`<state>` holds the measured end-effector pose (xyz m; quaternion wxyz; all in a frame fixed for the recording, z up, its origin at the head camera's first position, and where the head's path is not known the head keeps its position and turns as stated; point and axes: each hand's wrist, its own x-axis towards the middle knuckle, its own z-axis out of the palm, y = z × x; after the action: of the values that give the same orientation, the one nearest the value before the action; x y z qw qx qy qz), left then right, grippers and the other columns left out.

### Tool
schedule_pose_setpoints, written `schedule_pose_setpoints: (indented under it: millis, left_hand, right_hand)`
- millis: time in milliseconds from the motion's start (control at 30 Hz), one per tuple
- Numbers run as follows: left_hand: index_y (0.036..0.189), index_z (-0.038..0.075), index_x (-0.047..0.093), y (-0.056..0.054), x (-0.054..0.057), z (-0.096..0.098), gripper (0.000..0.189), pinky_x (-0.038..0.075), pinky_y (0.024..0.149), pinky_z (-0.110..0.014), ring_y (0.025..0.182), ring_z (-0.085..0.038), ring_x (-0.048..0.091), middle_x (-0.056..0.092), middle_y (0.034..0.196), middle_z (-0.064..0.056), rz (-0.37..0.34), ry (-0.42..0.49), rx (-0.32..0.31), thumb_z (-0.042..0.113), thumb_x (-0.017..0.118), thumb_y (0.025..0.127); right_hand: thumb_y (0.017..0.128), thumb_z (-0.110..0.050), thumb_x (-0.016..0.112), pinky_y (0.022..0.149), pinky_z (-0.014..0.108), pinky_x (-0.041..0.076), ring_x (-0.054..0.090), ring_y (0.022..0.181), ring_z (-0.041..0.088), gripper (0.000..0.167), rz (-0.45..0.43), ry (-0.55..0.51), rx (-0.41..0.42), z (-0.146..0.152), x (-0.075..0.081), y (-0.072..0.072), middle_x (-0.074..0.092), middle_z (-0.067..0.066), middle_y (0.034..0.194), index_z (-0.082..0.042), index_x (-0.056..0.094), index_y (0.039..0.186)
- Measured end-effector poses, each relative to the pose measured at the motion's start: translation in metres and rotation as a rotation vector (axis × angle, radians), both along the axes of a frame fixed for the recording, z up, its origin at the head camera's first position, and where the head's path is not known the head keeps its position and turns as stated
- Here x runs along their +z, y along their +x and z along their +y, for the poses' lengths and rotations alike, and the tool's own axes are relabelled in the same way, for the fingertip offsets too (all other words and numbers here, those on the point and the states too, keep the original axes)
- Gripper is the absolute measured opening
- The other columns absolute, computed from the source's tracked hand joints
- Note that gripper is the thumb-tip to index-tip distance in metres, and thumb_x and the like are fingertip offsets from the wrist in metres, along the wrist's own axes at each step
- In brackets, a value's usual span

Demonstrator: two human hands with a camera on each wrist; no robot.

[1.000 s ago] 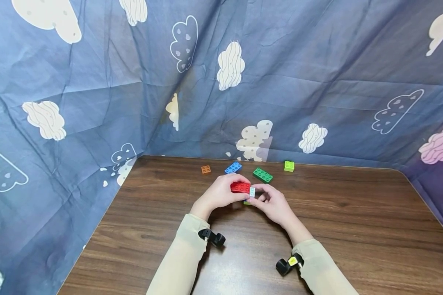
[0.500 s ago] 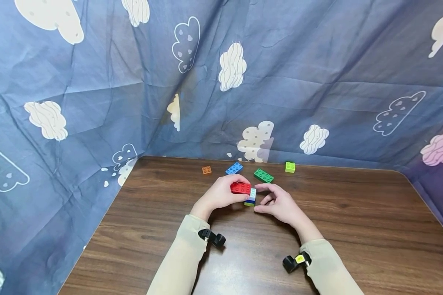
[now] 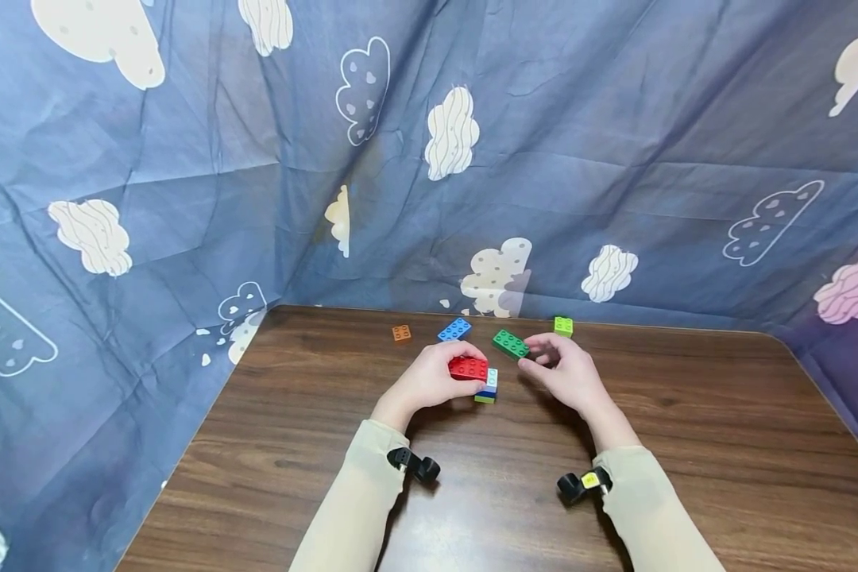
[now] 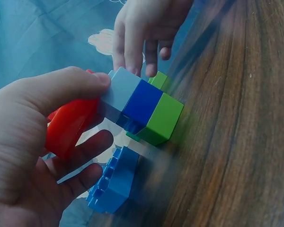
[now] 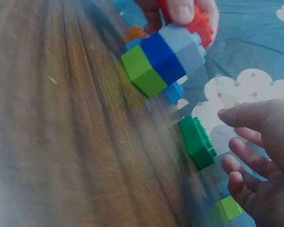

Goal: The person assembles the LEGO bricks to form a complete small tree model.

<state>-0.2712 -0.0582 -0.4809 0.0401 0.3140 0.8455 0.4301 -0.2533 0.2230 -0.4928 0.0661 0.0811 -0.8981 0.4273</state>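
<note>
My left hand [image 3: 429, 381] grips a red toy brick [image 3: 468, 369] between thumb and fingers. Against the red brick is a short stack: a light blue brick [image 4: 118, 94] on a dark blue one [image 4: 143, 105], with a lime brick [image 4: 164, 118] at the bottom. The left wrist view shows the thumb's tip on the light blue brick. My right hand [image 3: 565, 373] reaches past the stack with loosely bent fingers and nothing held. Its fingertips are close to the right end of a green brick [image 3: 510, 344]; the right wrist view shows a gap between thumb and green brick [image 5: 196, 144].
Along the back of the wooden table [image 3: 314, 405] lie a small orange brick [image 3: 400, 333], a blue brick [image 3: 454, 329] and a small lime brick [image 3: 563, 326]. A blue cloud-print cloth [image 3: 400, 199] hangs behind the table's far edge.
My right hand has let go of the stack and moved right and back to the green brick. My left hand keeps its grip on the red brick, almost in place.
</note>
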Motion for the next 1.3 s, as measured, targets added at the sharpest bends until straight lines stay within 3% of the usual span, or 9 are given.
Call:
schedule_pose_setpoints:
  millis: [233,533,867,1300]
  left_hand:
    - [0.129,0.022,0.074,0.0,-0.001,-0.002,0.041,0.057,0.094,-0.03,0.105,-0.012,0.066,0.073,0.12,0.005,-0.008,0.028,-0.009,0.03,0.09,0.092]
    - [0.126,0.023,0.075,-0.001,-0.004,-0.001,0.035,0.056,0.092,-0.029,0.102,-0.011,0.067,0.074,0.116,0.006,-0.025,0.014,0.0,0.028,0.088,0.094]
    - [0.124,0.024,0.076,-0.002,-0.005,-0.002,0.033,0.057,0.09,-0.031,0.099,-0.011,0.067,0.074,0.114,0.006,-0.02,0.014,-0.002,0.029,0.088,0.094]
    - [0.125,0.026,0.075,-0.003,-0.007,-0.004,0.034,0.056,0.091,-0.031,0.101,-0.011,0.067,0.074,0.116,0.008,-0.034,0.012,0.001,0.032,0.088,0.094]
  right_hand:
    - [0.1,-0.025,0.082,0.103,0.059,0.053,0.065,0.118,0.04,0.043,0.051,0.096,0.013,-0.005,-0.002,-0.026,0.07,0.021,0.13,-0.004,0.069,0.135]
    - [0.101,-0.028,0.081,0.11,0.062,0.049,0.062,0.128,0.045,0.054,0.036,0.161,0.055,-0.004,-0.019,-0.044,0.062,0.027,0.143,-0.001,0.064,0.144]
    - [0.101,-0.034,0.081,0.113,0.064,0.043,0.056,0.133,0.045,0.054,-0.006,0.208,0.061,-0.009,-0.021,-0.051,0.064,0.026,0.143,-0.003,0.068,0.142]
    - [0.102,-0.031,0.08,0.107,0.062,0.048,0.062,0.128,0.043,0.046,-0.018,0.199,0.06,-0.003,-0.01,-0.043,0.068,0.024,0.14,-0.005,0.071,0.139]
